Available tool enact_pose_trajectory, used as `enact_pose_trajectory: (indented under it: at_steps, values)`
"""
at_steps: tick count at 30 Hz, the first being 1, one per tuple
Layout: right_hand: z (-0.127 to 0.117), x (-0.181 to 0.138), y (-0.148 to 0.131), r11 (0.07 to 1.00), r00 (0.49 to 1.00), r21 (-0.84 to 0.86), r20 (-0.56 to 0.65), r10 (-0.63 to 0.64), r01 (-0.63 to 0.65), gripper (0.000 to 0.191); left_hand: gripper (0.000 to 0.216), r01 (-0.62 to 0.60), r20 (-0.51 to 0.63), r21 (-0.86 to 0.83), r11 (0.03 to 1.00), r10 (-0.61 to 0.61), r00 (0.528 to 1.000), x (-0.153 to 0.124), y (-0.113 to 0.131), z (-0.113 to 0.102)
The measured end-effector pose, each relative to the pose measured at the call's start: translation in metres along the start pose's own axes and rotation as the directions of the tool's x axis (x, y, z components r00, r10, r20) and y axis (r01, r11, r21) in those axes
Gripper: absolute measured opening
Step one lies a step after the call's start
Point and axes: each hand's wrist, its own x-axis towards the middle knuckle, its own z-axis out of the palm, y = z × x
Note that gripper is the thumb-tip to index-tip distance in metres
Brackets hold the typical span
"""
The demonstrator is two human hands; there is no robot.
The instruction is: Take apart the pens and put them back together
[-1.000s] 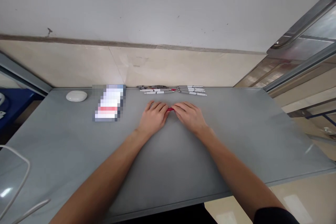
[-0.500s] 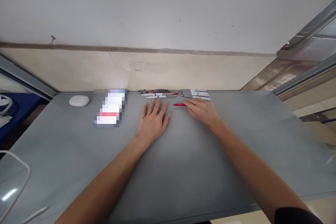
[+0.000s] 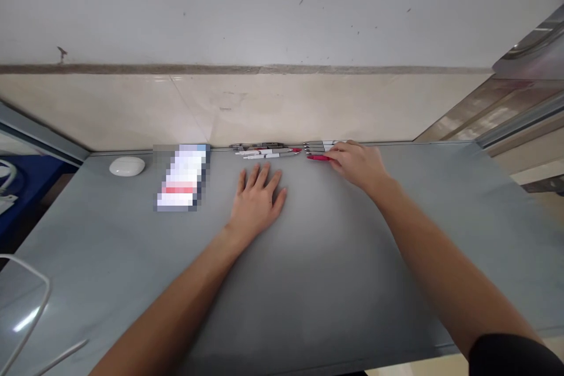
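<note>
Apparently, the placing of pens is partly done: several white-and-grey pens lie just beyond the right hand's fingers, and another pen group lies beyond those of the left hand. The red pen, pinched by the right fingers beside the nearest white-and-grey one, is not yet released. The left fingers are spread over the tabletop, holding nothing.
</note>
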Motion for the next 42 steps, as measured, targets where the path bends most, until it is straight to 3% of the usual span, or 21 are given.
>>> enact_pose_trajectory:
  at_steps: [6, 16, 22, 26, 29, 34, 42]
  values:
    - [-0.006, 0.004, -0.003, 1.0, 1.0, 0.0, 0.026, 0.006, -0.006, 0.031, 0.047, -0.006, 0.014, -0.013, 1.0, 0.006, 1.0, 0.0, 0.0, -0.001]
    - [-0.01, 0.001, -0.008, 0.999, 0.999, 0.036, -0.04, 0.032, -0.031, 0.032, 0.045, -0.011, -0.016, -0.03, 0.999, 0.01, 1.0, 0.0, -0.002, 0.002]
    - [-0.022, -0.009, -0.043, 0.995, 0.995, 0.094, -0.094, -0.017, 0.026, 0.03, 0.046, -0.011, -0.031, -0.016, 1.0, 0.011, 0.999, -0.001, 0.001, -0.002]
    - [-0.015, -0.019, -0.075, 0.981, 0.982, 0.141, -0.153, -0.112, 0.134, 0.028, 0.048, -0.019, -0.022, 0.024, 1.0, 0.019, 1.0, -0.002, 0.0, -0.003]
    - [-0.003, -0.025, -0.089, 0.973, 0.981, 0.199, -0.172, -0.086, 0.12, 0.033, 0.046, -0.028, -0.026, 0.03, 0.999, 0.029, 0.999, -0.003, -0.003, -0.002]
    - [0.012, -0.03, -0.094, 0.96, 0.982, 0.259, -0.178, -0.058, 0.104, 0.04, 0.045, -0.055, -0.023, 0.011, 0.998, 0.055, 0.998, -0.004, -0.009, -0.003]
    - [0.012, -0.032, -0.096, 0.942, 0.992, 0.329, -0.124, -0.019, 0.059, 0.046, 0.05, -0.063, 0.034, 0.024, 0.998, 0.062, 0.997, -0.003, -0.01, -0.004]
